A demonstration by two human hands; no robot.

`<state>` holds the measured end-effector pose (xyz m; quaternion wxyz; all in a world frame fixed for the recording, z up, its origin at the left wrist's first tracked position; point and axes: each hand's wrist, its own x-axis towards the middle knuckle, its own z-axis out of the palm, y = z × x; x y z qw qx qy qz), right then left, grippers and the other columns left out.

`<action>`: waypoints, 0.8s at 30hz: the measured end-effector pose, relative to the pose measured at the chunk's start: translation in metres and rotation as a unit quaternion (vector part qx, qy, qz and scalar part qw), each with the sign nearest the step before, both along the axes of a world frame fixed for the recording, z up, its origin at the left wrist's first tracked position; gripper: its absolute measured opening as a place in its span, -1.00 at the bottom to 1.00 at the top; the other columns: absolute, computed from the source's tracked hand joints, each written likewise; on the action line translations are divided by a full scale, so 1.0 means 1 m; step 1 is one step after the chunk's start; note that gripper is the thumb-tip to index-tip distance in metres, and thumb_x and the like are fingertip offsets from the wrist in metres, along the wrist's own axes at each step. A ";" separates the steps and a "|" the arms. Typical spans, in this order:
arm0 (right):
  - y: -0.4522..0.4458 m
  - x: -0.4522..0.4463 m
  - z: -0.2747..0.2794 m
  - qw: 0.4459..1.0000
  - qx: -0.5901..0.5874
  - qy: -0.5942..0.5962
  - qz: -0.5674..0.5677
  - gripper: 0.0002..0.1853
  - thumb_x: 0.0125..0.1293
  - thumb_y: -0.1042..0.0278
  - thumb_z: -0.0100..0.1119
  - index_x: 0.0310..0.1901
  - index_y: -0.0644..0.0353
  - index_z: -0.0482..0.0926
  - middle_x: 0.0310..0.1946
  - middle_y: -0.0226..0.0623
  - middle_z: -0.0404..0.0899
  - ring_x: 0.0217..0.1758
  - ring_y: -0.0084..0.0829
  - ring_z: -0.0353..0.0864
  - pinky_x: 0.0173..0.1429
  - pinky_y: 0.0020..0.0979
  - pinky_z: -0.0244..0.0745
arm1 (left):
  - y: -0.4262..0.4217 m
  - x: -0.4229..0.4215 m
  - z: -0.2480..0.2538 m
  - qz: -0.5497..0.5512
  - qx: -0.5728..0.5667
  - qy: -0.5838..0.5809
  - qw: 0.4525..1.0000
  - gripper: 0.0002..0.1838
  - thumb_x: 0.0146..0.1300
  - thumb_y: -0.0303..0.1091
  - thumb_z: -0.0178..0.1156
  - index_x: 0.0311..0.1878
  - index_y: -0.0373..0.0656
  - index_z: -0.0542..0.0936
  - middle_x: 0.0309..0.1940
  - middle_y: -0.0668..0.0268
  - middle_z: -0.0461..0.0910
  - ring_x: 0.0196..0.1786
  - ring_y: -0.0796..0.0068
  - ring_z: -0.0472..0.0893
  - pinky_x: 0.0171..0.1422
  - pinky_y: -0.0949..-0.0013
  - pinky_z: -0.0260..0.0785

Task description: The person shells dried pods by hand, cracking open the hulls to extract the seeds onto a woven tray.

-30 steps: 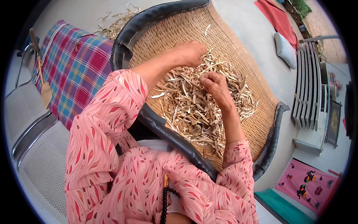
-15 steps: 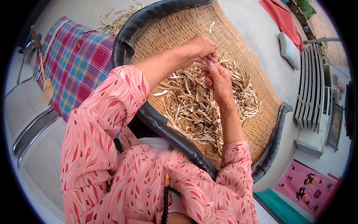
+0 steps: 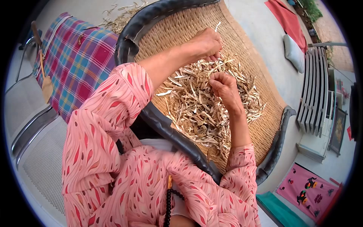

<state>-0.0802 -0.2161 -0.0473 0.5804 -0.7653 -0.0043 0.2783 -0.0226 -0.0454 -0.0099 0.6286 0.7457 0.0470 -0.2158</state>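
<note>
the dry pods (image 3: 200,108), heaped on the woven tray (image 3: 166,28), are probably light, stiff and brittle, best pinched near one end, while the left hand (image 3: 207,43) and right hand (image 3: 225,87) curl their fingers narrow over them, whether holding any i cannot tell

Underside of left grip (image 3: 208,44) (palm) hidden

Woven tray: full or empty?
Partly full: dry pods heap on the woven tray, leaving bare weave showing on its far side.
</note>
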 end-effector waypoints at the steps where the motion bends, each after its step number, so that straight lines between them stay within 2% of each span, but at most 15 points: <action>1: -0.001 0.000 0.002 0.999 0.020 0.012 -0.025 -0.94 0.23 0.52 0.11 -0.38 0.27 0.54 -0.61 -0.52 0.43 -0.59 -0.74 0.25 -0.53 -0.67 0.12 | 0.000 0.001 -0.004 -0.006 0.000 0.006 1.000 -0.94 0.18 -0.51 0.05 -0.36 -0.26 0.51 -0.49 0.27 0.57 -0.40 0.55 0.59 -0.36 0.54 0.46; 5: -0.008 0.003 -0.004 0.992 0.102 0.029 -0.069 -0.95 0.23 0.49 0.15 -0.36 0.27 0.55 -0.61 -0.49 0.46 -0.64 -0.71 0.28 -0.57 -0.68 0.14 | 0.001 -0.001 -0.015 -0.077 0.001 -0.019 0.997 -0.96 0.11 -0.52 0.12 -0.43 -0.25 0.53 -0.53 0.30 0.55 -0.46 0.57 0.53 -0.42 0.52 0.39; 8: -0.007 0.003 -0.006 0.988 0.123 0.032 -0.084 -0.94 0.23 0.50 0.15 -0.39 0.25 0.53 -0.62 -0.48 0.46 -0.66 -0.70 0.28 -0.58 -0.68 0.13 | -0.004 -0.002 -0.012 -0.188 0.095 0.001 0.978 -0.98 0.06 -0.53 0.17 -0.42 -0.26 0.55 -0.59 0.32 0.53 -0.48 0.57 0.52 -0.46 0.51 0.34; 9: -0.006 0.003 -0.005 0.988 0.126 0.030 -0.084 -0.93 0.23 0.50 0.15 -0.41 0.25 0.52 -0.63 -0.48 0.45 -0.66 -0.70 0.27 -0.58 -0.68 0.13 | -0.006 -0.006 -0.016 -0.176 0.074 -0.012 0.982 -0.98 0.00 -0.54 0.20 -0.47 -0.27 0.57 -0.65 0.34 0.50 -0.54 0.58 0.49 -0.53 0.50 0.29; 12: -0.001 0.001 -0.003 0.988 0.132 0.017 -0.075 -0.90 0.23 0.50 0.14 -0.44 0.24 0.50 -0.64 -0.48 0.43 -0.67 -0.70 0.27 -0.58 -0.67 0.13 | -0.004 -0.009 -0.020 -0.194 0.080 -0.048 0.977 -0.96 -0.03 -0.55 0.21 -0.54 -0.28 0.56 -0.68 0.32 0.50 -0.59 0.57 0.47 -0.57 0.47 0.27; 18: 0.004 0.003 -0.003 0.985 0.161 0.034 -0.051 -0.85 0.28 0.41 0.11 -0.44 0.22 0.48 -0.63 -0.49 0.42 -0.65 -0.70 0.26 -0.56 -0.65 0.13 | -0.003 -0.006 -0.019 -0.187 0.084 -0.071 0.976 -0.97 -0.08 -0.59 0.17 -0.57 -0.28 0.55 -0.68 0.28 0.52 -0.59 0.54 0.48 -0.58 0.43 0.27; 20: 0.003 0.003 -0.002 0.985 0.154 0.062 -0.043 -0.84 0.30 0.37 0.10 -0.42 0.22 0.49 -0.61 -0.50 0.42 -0.63 -0.70 0.26 -0.54 -0.64 0.13 | -0.004 -0.008 -0.017 -0.192 0.128 -0.098 0.968 -0.97 -0.09 -0.59 0.17 -0.58 -0.28 0.54 -0.67 0.26 0.53 -0.56 0.52 0.49 -0.56 0.40 0.28; 23: 0.004 0.001 -0.004 0.995 0.096 -0.002 -0.010 -0.86 0.29 0.34 0.10 -0.36 0.22 0.50 -0.55 -0.48 0.48 -0.58 -0.69 0.30 -0.49 -0.64 0.19 | -0.007 -0.008 -0.017 -0.198 0.187 -0.143 0.952 -0.94 -0.07 -0.59 0.14 -0.59 -0.26 0.52 -0.63 0.26 0.51 -0.56 0.52 0.47 -0.56 0.39 0.27; 24: 0.006 0.002 -0.004 0.994 0.109 -0.011 -0.022 -0.87 0.28 0.35 0.10 -0.35 0.22 0.51 -0.54 -0.47 0.49 -0.57 -0.68 0.33 -0.47 -0.64 0.21 | -0.007 -0.009 -0.016 -0.199 0.206 -0.159 0.945 -0.92 -0.06 -0.59 0.13 -0.60 -0.26 0.52 -0.62 0.26 0.50 -0.56 0.52 0.46 -0.56 0.39 0.26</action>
